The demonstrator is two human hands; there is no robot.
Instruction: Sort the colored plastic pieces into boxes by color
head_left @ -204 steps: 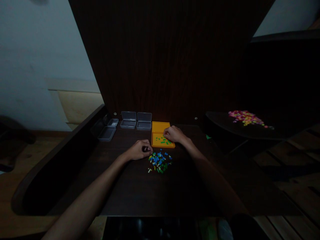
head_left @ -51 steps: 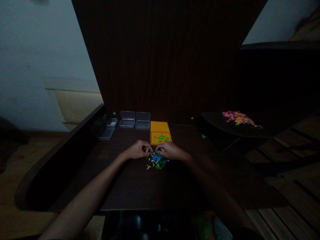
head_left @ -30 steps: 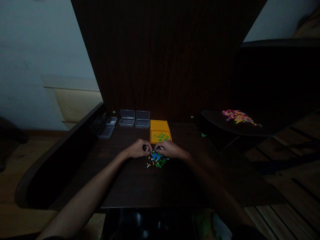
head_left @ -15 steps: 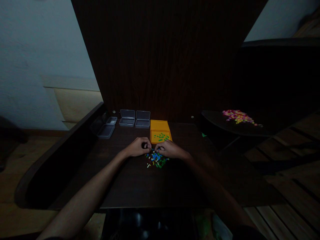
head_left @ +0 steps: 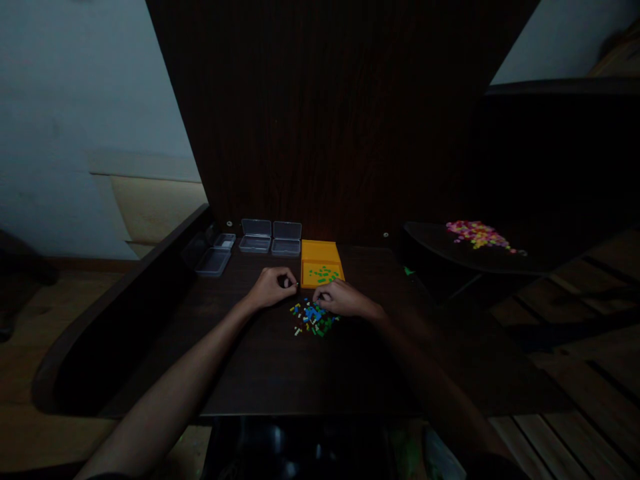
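Note:
A small heap of mixed blue, green, white and yellow pieces [head_left: 313, 319] lies on the dark table [head_left: 280, 367]. Just behind it stands an open orange box [head_left: 320, 253] with several green pieces [head_left: 323, 273] inside. My left hand [head_left: 270, 288] hovers left of the box's front corner, fingers curled in a pinch on something too small to name. My right hand [head_left: 341, 299] rests at the heap's far right edge, fingers bent down onto the pieces; what they hold is hidden.
Three clear plastic boxes [head_left: 256, 235] [head_left: 287, 239] [head_left: 215, 259] stand open at the back left. A tall dark wooden panel [head_left: 325, 120] rises behind the table. On a dark surface to the right lies a pile of pink and yellow pieces [head_left: 479, 235].
My left hand has lifted from the heap and moved slightly back and left, toward the orange box's corner. My right hand has stayed at the heap.

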